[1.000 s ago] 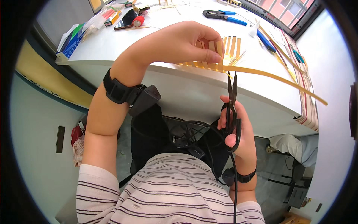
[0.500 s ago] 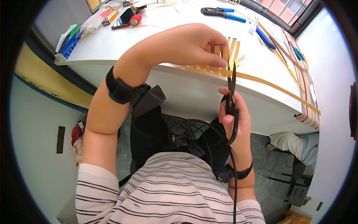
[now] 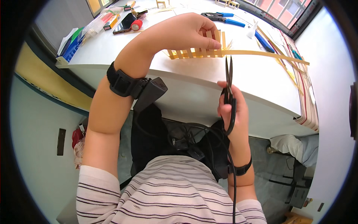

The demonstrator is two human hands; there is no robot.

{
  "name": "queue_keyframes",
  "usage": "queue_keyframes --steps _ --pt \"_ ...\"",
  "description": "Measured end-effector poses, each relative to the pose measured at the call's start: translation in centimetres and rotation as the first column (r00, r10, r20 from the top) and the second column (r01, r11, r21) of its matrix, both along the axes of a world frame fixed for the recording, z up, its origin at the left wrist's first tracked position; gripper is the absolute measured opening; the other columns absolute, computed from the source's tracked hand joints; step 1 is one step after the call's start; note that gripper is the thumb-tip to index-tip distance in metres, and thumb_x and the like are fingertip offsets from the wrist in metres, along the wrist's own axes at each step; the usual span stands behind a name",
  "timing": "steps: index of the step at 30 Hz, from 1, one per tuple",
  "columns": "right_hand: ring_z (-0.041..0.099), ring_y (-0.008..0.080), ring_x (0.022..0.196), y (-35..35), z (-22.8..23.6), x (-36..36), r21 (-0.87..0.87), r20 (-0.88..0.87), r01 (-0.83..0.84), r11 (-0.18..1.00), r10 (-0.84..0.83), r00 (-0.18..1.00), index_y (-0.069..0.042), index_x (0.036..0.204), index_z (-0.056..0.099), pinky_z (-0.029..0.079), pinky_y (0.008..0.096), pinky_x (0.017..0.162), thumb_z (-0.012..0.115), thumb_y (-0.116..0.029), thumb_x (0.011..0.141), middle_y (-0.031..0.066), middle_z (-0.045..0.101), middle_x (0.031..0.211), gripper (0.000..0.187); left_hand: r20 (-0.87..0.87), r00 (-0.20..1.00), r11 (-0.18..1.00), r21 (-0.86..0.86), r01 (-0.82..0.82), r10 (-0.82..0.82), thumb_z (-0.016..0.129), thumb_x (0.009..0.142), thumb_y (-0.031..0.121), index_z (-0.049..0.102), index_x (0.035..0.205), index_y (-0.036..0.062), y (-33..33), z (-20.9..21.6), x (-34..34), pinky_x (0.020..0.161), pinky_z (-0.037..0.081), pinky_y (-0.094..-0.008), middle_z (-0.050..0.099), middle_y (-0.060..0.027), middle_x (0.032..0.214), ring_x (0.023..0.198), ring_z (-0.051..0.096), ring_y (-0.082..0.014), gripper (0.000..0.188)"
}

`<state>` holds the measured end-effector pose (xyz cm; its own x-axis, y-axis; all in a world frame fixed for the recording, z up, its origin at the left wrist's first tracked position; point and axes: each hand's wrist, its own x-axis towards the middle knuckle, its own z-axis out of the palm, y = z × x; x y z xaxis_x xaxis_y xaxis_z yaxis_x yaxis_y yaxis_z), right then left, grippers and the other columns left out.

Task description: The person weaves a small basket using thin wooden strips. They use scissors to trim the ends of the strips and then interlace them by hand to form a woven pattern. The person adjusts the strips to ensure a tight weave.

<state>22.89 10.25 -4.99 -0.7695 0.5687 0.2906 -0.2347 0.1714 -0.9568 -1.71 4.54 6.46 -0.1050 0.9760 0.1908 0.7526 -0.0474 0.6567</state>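
My left hand (image 3: 203, 35) pinches a small woven lattice of pale yellow bamboo-like strips (image 3: 191, 53) above the near edge of the white table, its thumb on the front. Several short strip ends stand up past the fingers; part of the weave is hidden behind the hand. From its right side one long strip (image 3: 266, 53) runs far out to the right. My right hand (image 3: 238, 106) holds black-handled scissors (image 3: 229, 71) with the blades pointing away from me. Their tips are slightly parted, just below the long strip and seemingly apart from it.
Blue-handled crimping pliers (image 3: 223, 18), a white nozzle bottle (image 3: 252, 30) and another blue-handled tool (image 3: 264, 42) lie beyond. Loose strips (image 3: 291, 72) lie at right. A phone (image 3: 125, 23) and red round object (image 3: 137, 25) are back left. A black cable (image 3: 232, 164) hangs by my right arm.
My left hand has moved away from me and slightly left with the lattice. The long strip has come out from between the scissor blades. The scissors have shifted slightly forward.
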Motion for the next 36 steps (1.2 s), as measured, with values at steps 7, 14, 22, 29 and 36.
queue_keyframes --steps 7,14,22,29,36 --pt "0.038 0.0027 0.066 0.1 -0.1 1.0 -0.096 -0.037 -0.142 0.985 0.139 0.990 0.002 0.138 0.053 0.027 0.0203 0.059 0.070 -0.069 0.084 -0.0072 0.042 0.075 0.091 0.061 0.997 0.998 -0.030 0.047 -0.046 0.074 0.094 0.024 0.068 0.103 0.0000 -0.5 0.0 0.0 0.078 0.051 -0.0223 0.070 -0.0026 0.086 0.081 0.064 -0.0068 0.027" --pt "0.039 0.0023 0.067 -0.4 0.2 1.3 -0.109 -0.006 -0.131 0.985 0.131 0.991 0.001 0.138 0.054 0.027 0.0202 0.059 0.070 -0.071 0.082 -0.0070 0.043 0.075 0.092 0.065 0.997 0.998 -0.046 0.051 -0.048 0.074 0.094 0.022 0.069 0.100 -0.0001 -0.6 -0.2 0.2 0.076 0.050 -0.0223 0.069 -0.0024 0.084 0.079 0.062 -0.0069 0.024" --pt "0.037 0.0025 0.068 -0.6 0.1 1.1 -0.127 -0.025 -0.116 0.985 0.114 0.993 0.001 0.137 0.055 0.026 0.0204 0.061 0.074 -0.064 0.084 -0.0074 0.042 0.076 0.085 0.015 0.998 0.997 -0.042 0.069 -0.069 0.073 0.094 0.022 0.069 0.097 0.0013 -0.4 -0.3 0.5 0.069 0.047 -0.0228 0.067 -0.0011 0.080 0.074 0.058 -0.0066 0.021" --pt "0.038 0.0026 0.068 -1.1 -0.5 1.1 -0.125 0.021 -0.066 0.990 0.069 0.997 0.001 0.137 0.055 0.028 0.0199 0.060 0.079 -0.050 0.086 -0.0074 0.042 0.077 0.075 -0.069 0.995 0.996 -0.038 0.075 -0.077 0.074 0.093 0.025 0.071 0.094 0.0038 -0.6 -0.1 1.1 0.065 0.044 -0.0239 0.062 0.0004 0.074 0.069 0.053 -0.0072 0.022" --pt "0.040 0.0031 0.068 -0.8 -1.3 0.5 0.109 0.091 0.036 0.993 -0.046 0.995 -0.002 0.136 0.057 0.032 0.0204 0.060 0.082 -0.041 0.086 -0.0070 0.044 0.078 0.067 -0.081 0.990 0.988 -0.111 0.110 -0.120 0.075 0.092 0.027 0.072 0.093 0.0037 -0.7 0.1 0.7 0.064 0.044 -0.0259 0.064 -0.0012 0.074 0.069 0.056 -0.0085 0.023"
